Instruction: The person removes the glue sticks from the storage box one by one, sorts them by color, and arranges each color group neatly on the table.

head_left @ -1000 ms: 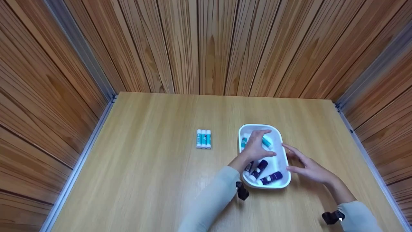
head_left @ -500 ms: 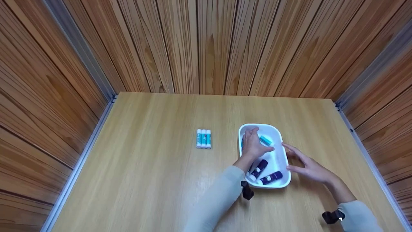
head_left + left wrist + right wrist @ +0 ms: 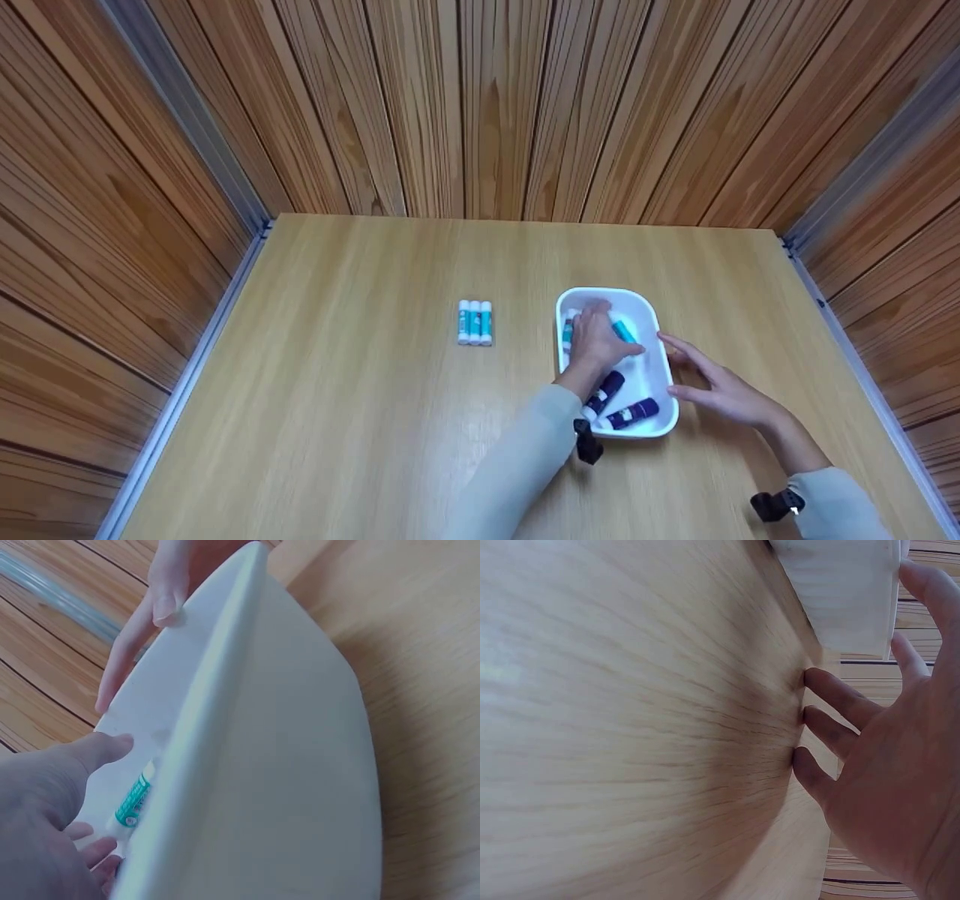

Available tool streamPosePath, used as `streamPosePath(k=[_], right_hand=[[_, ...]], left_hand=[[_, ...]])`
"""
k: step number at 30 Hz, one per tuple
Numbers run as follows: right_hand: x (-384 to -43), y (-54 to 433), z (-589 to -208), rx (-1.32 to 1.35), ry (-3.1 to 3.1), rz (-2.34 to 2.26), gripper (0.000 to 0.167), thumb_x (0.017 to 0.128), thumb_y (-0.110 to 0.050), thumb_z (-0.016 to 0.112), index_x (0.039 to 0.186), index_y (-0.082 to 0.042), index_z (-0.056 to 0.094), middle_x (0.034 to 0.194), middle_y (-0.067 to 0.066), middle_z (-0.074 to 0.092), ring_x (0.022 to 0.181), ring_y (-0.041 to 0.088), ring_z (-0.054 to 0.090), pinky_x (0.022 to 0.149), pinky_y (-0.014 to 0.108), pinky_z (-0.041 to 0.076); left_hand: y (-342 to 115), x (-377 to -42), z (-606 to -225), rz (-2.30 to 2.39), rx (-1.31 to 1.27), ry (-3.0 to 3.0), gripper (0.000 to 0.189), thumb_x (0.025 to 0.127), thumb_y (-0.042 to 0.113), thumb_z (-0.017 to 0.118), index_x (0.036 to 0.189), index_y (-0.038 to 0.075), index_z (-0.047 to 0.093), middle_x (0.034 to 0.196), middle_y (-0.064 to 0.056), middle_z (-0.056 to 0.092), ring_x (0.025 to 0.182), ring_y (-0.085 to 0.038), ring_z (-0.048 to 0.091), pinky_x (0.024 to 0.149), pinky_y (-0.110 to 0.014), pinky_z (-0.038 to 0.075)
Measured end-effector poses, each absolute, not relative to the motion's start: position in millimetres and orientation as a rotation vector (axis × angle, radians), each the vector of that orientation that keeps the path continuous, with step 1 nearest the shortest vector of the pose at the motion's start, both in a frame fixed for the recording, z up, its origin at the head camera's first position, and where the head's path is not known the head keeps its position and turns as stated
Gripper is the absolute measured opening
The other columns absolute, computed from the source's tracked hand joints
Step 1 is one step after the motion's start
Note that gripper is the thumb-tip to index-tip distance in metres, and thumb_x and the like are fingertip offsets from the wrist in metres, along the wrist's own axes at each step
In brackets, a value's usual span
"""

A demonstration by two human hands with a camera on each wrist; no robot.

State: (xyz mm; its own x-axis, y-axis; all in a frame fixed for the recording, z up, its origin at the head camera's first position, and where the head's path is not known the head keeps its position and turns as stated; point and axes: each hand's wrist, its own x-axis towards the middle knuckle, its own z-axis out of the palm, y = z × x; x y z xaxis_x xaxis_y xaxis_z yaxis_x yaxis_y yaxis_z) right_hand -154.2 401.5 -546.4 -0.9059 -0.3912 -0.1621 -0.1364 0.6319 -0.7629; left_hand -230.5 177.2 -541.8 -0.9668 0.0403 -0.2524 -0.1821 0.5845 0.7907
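Note:
A white plastic tray (image 3: 646, 379) on the table holds several small glue sticks. My left hand (image 3: 596, 343) reaches down into it, fingers between a teal glue stick (image 3: 568, 334) by the left wall and another teal stick (image 3: 623, 331). In the left wrist view, the thumb of the left hand (image 3: 41, 814) is spread away and its fingertips are beside a teal-and-white stick (image 3: 133, 800); nothing shows in its grasp. Two dark purple glue sticks (image 3: 632, 414) lie near the tray's front. My right hand (image 3: 720, 394) steadies the tray's right rim, its other fingertips on the table (image 3: 630, 727).
Left of the tray, three teal-and-white glue sticks (image 3: 475, 323) lie side by side in a neat row on the table. Wood-plank walls (image 3: 491, 112) with grey metal corner rails (image 3: 191, 105) enclose the table's back and sides.
My left hand has swept around inside the tray, lower and slightly to the right, uncovering the teal stick by the left wall again. The right hand and the row of three stay put.

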Motion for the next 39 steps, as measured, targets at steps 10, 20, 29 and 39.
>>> streamPosePath(k=[10,20,29,39], right_hand=[[-153.9,401.9,-545.9,-0.434,2.535,-1.160,0.085,0.113,-0.025,0.067,0.182,-0.022,0.017,0.174,0.032,0.045,0.163,0.063,0.037,0.122,0.093,0.027],[-154.2,401.7,-548.0,-0.439,2.536,-1.170,0.085,0.113,-0.024,0.067,0.182,-0.022,0.017,0.173,0.031,0.046,0.163,0.063,0.037,0.122,0.094,0.027],[-153.5,400.8,-547.3,-0.435,2.535,-1.181,0.084,0.113,-0.024,0.067,0.182,-0.020,0.019,0.171,0.030,0.049,0.161,0.061,0.040,0.123,0.091,0.030],[-154.3,401.9,-548.1,-0.452,2.532,-1.186,0.083,0.114,-0.022,0.066,0.181,-0.016,0.018,0.173,0.032,0.046,0.161,0.063,0.038,0.122,0.092,0.030]], left_hand=[[167.6,-238.8,-547.3,1.191,0.105,2.580,0.090,0.085,0.027,0.101,0.163,0.021,0.057,0.169,0.000,0.058,0.162,-0.021,0.046,0.140,-0.036,0.035],[174.1,-235.2,-546.5,1.214,-0.026,2.544,0.088,0.084,0.032,0.102,0.160,0.029,0.058,0.158,0.004,0.057,0.147,-0.017,0.049,0.133,-0.038,0.046],[179.8,-237.6,-556.9,1.157,0.009,2.656,0.084,0.079,0.034,0.106,0.151,0.026,0.061,0.145,0.004,0.058,0.134,-0.013,0.050,0.125,-0.029,0.047],[179.1,-237.6,-558.3,1.169,0.038,2.679,0.079,0.080,0.026,0.105,0.146,0.023,0.062,0.142,0.002,0.057,0.129,-0.014,0.051,0.120,-0.030,0.050]])
